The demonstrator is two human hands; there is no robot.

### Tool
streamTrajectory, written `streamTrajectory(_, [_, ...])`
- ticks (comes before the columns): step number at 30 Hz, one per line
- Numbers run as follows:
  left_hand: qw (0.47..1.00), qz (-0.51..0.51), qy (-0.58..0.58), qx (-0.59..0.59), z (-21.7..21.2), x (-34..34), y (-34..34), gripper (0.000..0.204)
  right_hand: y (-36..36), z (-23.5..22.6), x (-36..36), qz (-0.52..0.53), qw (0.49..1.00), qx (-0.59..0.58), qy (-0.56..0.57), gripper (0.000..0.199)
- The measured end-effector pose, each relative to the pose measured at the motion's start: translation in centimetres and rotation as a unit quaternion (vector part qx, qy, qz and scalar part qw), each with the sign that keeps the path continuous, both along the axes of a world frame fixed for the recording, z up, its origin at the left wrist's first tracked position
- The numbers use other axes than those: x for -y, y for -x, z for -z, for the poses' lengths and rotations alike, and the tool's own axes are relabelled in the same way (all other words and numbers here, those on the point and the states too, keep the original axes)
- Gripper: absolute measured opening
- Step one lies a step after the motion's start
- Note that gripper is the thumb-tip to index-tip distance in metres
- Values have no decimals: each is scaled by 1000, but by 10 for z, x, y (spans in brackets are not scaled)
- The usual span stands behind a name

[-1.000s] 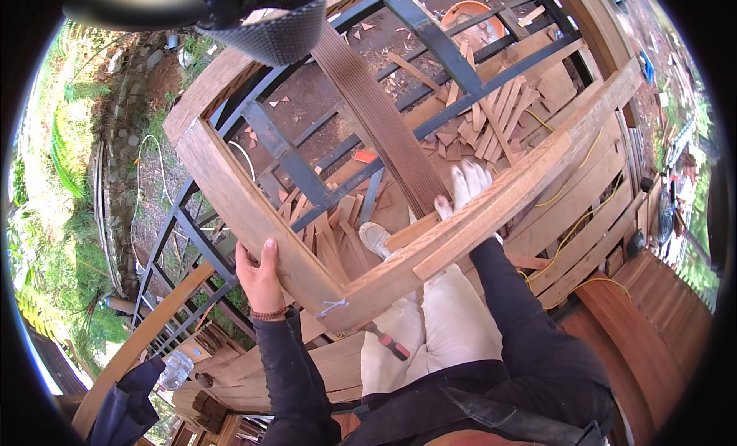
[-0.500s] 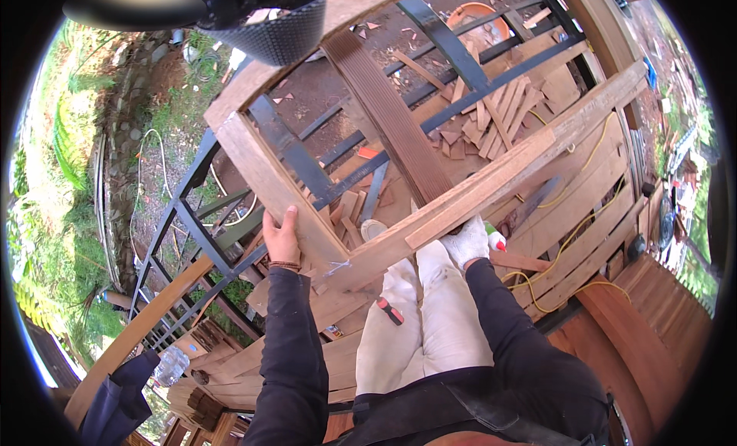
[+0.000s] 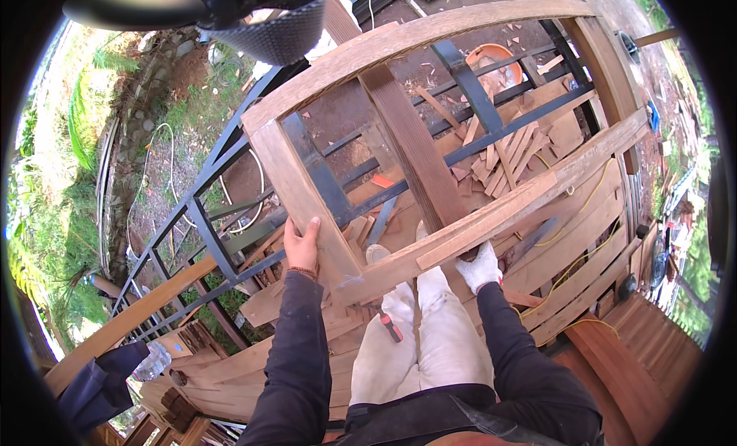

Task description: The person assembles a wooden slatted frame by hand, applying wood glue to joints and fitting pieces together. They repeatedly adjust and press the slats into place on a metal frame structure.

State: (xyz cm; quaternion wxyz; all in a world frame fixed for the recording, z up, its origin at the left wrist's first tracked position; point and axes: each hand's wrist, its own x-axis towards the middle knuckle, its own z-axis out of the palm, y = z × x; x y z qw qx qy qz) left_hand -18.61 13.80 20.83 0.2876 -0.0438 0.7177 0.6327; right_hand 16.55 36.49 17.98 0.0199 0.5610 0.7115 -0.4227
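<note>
— Where's the wooden frame (image 3: 430,139)?

— Mid-frame, tilted up over the black metal railing (image 3: 223,239); left hand (image 3: 302,246) has bare fingers clamped on its left upright, near the lower corner; gloved right hand (image 3: 480,265) is closed under the bottom rail, centre right.

— Handling advice?

— I'd keep both grips wide and the corner joint supported; offcuts (image 3: 499,158) and a yellow cord (image 3: 572,269) litter the planks (image 3: 599,216) below, so place feet carefully.

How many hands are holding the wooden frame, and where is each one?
2. The bare left hand grips the wooden frame on its left side rail, near the lower corner. The right hand, in a white glove, holds the lower rail from beneath. No other hands show.
</note>
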Motion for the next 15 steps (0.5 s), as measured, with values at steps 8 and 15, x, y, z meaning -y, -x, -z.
streamTrajectory(8, [999,12,41,-17,21,-1,10,54,2,-14,-3,-14,1000,4,-10,68])
streamTrajectory(15, [999,24,24,-5,22,3,19,53,14,-23,11,-30,999,24,1,63])
